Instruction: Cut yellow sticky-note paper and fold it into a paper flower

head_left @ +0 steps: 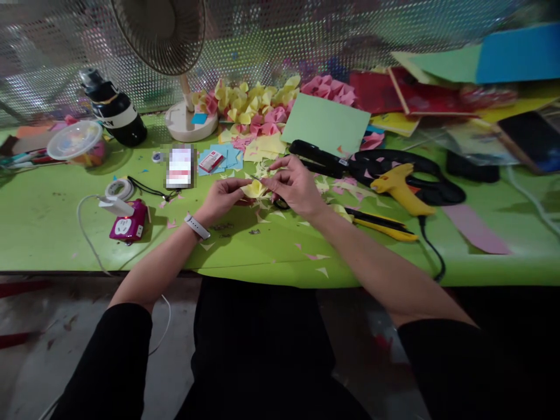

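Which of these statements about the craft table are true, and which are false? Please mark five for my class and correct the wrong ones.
1. The left hand has its fingers on a yellow paper flower. True.
2. A white wristband is on the right wrist. False: it is on the left wrist.
3. A yellow glue gun lies to the right of the right hand. True.
4. The piled paper flowers at the back are all blue. False: they are yellow and pink.
5. A white charger is plugged into a magenta socket block. True.
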Demonstrator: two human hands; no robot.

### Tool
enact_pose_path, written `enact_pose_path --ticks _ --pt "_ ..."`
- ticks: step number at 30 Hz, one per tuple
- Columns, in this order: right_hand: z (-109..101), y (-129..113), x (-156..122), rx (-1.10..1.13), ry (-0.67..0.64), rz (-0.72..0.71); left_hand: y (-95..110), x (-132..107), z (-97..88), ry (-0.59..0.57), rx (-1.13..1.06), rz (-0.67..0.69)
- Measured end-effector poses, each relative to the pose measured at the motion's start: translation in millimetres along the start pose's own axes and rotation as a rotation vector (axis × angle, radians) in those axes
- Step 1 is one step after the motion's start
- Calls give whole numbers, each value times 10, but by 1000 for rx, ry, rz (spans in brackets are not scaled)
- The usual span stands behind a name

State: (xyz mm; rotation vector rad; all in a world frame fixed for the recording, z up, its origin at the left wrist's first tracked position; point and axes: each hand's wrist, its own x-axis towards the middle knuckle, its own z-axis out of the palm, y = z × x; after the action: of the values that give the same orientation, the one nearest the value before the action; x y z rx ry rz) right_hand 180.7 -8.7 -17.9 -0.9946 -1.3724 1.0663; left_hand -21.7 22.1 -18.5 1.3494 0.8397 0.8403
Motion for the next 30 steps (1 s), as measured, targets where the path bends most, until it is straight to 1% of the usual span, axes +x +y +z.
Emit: enact_pose_path --ticks 4,10,13,19,25,30 --pt "12 44 22 20 42 -12 -28 27 -4 36 -3 40" --pt "43 48 18 43 79 -45 -88 20 7 47 93 280" --pt "45 56 -6 24 84 -79 -120 16 4 53 146 341" --pt "52 80 -37 -17 86 -144 -137 17 5 58 194 361" --pt "52 81 -38 -66 91 -156 -129 14 5 47 190 352" --pt "42 101 -43 -62 93 -137 -121 -3 10 43 199 332"
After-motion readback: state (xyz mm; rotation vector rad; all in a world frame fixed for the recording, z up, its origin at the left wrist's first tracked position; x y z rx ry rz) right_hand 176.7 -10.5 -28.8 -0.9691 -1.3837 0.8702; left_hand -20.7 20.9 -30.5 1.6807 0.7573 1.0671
